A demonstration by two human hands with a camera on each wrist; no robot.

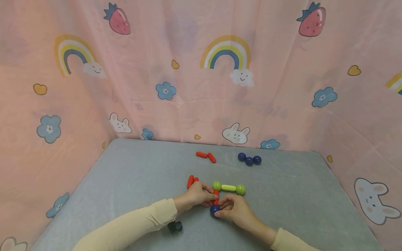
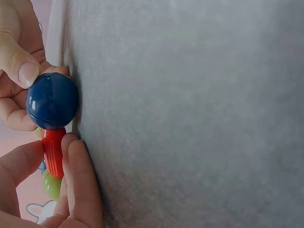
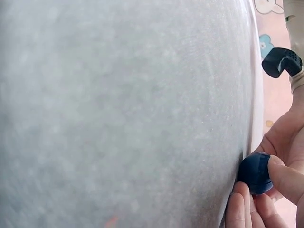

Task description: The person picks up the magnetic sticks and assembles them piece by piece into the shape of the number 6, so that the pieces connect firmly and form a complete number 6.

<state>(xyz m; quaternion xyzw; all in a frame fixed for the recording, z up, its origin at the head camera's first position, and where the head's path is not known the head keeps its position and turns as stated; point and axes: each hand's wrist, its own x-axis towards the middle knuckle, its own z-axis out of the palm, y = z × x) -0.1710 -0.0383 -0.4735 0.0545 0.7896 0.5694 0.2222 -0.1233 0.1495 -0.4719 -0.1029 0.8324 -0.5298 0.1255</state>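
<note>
My left hand [image 1: 199, 194] pinches a ridged red rod [image 2: 54, 154] between thumb and fingers. The right hand [image 1: 236, 210] holds a dark blue ball [image 2: 52, 100] by thumb and fingertips, at the near end of that rod. In the left wrist view the ball and rod meet end to end. At the rod's far end sits a green ball [image 1: 217, 185], in line with a light green rod [image 1: 228, 188] and a second green ball [image 1: 240, 189] to the right. The right wrist view shows the blue ball [image 3: 256, 173] close against the table, partly covered by fingers.
Two red rods [image 1: 190, 181] lie just beyond the left hand, one partly hidden. Farther back are two more red rods [image 1: 206, 156] and three blue balls [image 1: 249, 161]. A black device [image 1: 175, 227] sits at the left wrist. Pink patterned cloth [image 1: 188, 104] surrounds the grey table [image 1: 141, 167].
</note>
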